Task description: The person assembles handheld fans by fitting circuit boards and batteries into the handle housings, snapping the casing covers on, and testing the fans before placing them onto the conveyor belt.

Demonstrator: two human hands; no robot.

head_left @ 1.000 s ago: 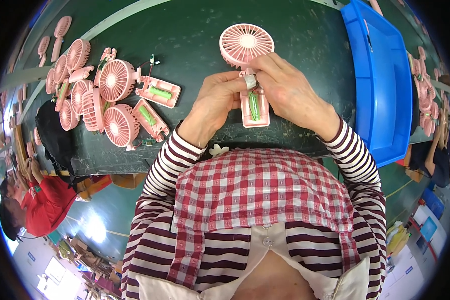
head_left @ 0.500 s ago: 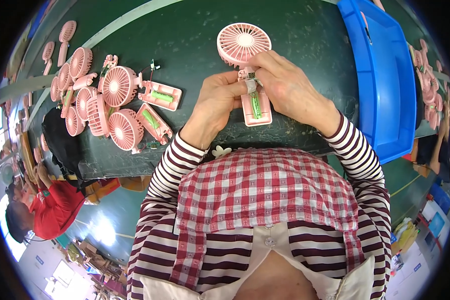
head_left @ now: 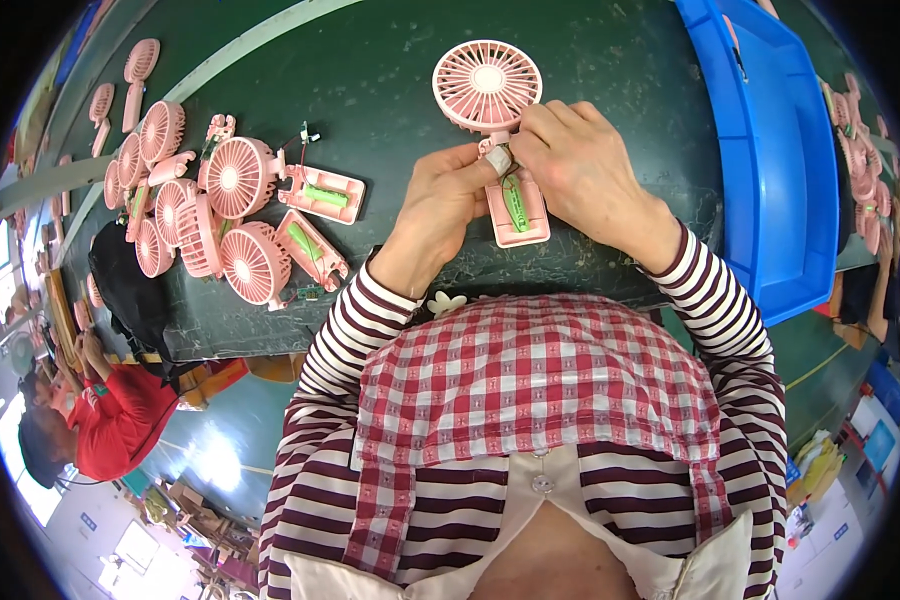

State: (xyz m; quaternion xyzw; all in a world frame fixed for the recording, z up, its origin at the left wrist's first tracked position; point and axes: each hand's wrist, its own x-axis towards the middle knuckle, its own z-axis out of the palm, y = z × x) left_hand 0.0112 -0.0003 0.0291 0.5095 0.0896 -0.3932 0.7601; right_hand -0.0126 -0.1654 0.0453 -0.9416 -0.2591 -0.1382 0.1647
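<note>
A pink handheld fan (head_left: 488, 84) lies in front of me, its round grille pointing away and its opened handle (head_left: 536, 226) toward me. Inside the handle sits a green battery cell (head_left: 515, 203). My left hand (head_left: 440, 195) is closed around the handle's upper part, with a whitish wrap on a fingertip. Closed too, my right hand (head_left: 582, 170) pinches at the joint between grille and handle from the other side. Dark wires show between the fingers; whatever small part the right fingertips hold is hidden.
Several pink fans (head_left: 238, 178) are piled on the left of the dark green table (head_left: 370, 90), some with opened handles (head_left: 322, 192). A blue tray (head_left: 775, 200) stands at the right. A black cloth bundle (head_left: 128, 285) lies at the left edge, near a person in red (head_left: 125, 425).
The small green circuit board seen near the fingertips is now covered by my right hand's fingers. The fan's handle has tilted slightly, its lower end shifting right.
</note>
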